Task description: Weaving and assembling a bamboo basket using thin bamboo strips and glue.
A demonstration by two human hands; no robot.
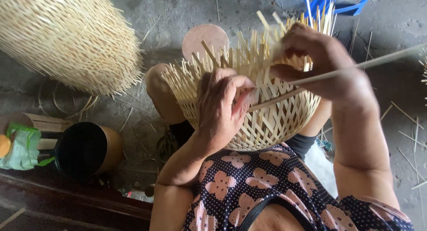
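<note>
A half-woven bamboo basket (271, 124) rests on my lap, its loose upright strips fanning out at the top. My left hand (220, 104) presses on the basket's woven side, thumb and fingers pinching a strip. My right hand (320, 62) is closed on a long thin bamboo strip (378, 61) that runs off to the right, holding it against the upright strips near the basket's rim.
A stack of finished woven baskets (71, 35) lies at the upper left. A dark round tin (84, 148) and a green bag (22, 146) sit at the left. A round pink lid (205, 37) and blue plastic stool legs (338, 2) lie beyond the basket. Loose bamboo strips (411, 137) scatter the concrete floor.
</note>
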